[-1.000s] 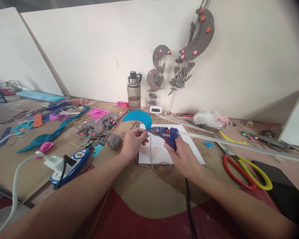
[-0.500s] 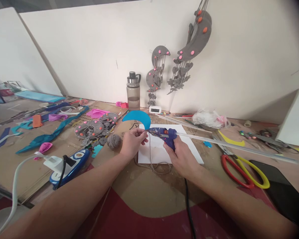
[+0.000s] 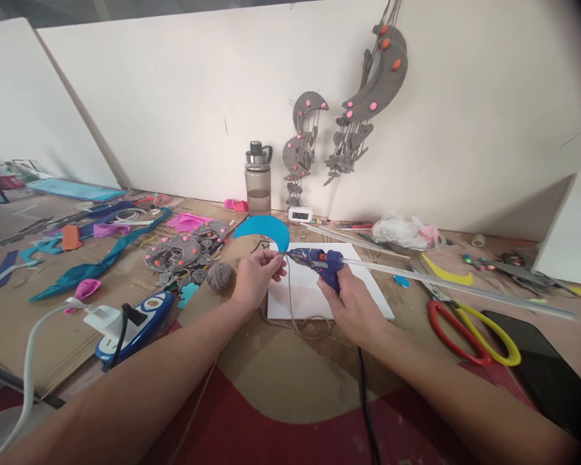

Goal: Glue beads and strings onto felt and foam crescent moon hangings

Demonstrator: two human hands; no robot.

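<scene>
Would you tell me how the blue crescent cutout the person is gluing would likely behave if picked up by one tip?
The blue crescent looks thin and flat, so it is probably light and may flex. The left hand pinches only its tip, yet the rest seems to keep its curve, suggesting some stiffness. With the glue gun nozzle at that tip, the spot may be tacky.

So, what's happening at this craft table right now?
A person is working with both hands over a white sheet. The right hand grips a blue glue gun, its nozzle pointing left at the tip of a blue crescent pinched in the left hand. A length of string hangs down from that spot. Red and yellow scissors lie to the right, and a ball of yarn sits to the left.
</scene>
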